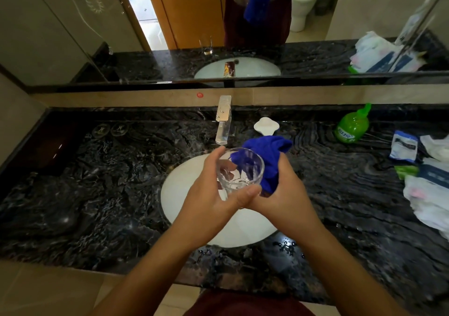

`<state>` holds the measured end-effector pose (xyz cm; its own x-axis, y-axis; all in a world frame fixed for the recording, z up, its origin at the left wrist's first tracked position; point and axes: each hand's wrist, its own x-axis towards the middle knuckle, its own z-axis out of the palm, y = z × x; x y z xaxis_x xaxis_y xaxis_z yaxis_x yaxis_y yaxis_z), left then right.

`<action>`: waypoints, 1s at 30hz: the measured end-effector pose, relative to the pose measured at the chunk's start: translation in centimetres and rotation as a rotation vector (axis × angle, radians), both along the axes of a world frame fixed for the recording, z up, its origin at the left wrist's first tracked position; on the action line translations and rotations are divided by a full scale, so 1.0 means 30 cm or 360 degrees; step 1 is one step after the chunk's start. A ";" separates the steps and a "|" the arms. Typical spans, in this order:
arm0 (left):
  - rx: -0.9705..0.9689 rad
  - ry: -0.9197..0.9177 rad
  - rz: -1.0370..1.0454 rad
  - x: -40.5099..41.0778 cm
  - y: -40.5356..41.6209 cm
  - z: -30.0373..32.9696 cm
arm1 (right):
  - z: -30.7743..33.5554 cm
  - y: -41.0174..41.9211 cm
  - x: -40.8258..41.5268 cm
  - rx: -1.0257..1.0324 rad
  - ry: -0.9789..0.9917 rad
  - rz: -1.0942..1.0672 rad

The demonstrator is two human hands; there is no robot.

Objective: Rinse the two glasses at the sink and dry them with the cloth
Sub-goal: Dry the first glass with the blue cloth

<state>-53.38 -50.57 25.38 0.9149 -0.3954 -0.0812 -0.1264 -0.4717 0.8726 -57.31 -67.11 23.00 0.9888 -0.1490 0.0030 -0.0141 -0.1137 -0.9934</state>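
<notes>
Evidently mid-drying: left hand (211,189) wrapped round a clear glass (239,170), fingers curled behind it and thumb across the near side, held above the white sink (184,194) just in front of the faucet (224,123). Right hand (284,189) closed on the blue cloth (264,160), one end of it pushed down inside the glass, the rest bunched against the outer wall. Second glass seen only as a reflection in the mirror (73,24), standing on the surface; not found in the direct view. Water drops scattered along the dark surface (97,194) by the sink's near rim. Likely risks from here: wet glass slipping out of the left hand's hold if twisted too hard against the cloth, then dropping onto the basin or the stone edge and chipping; cloth wedged tight inside, levering the glass sideways; a damp patch left at the bottom where the cloth might not reach.
</notes>
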 end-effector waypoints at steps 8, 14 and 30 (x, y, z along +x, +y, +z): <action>-0.0184 0.0000 0.0142 0.024 0.064 0.013 | 0.001 0.061 0.005 0.0488 -0.0074 0.0140; -0.0313 -0.0047 0.0328 0.043 0.219 0.000 | 0.016 0.157 0.060 0.0845 0.0033 0.0211; 0.0061 -0.0173 0.0990 0.174 1.161 -0.224 | -0.149 0.687 0.413 0.0310 0.0394 0.0137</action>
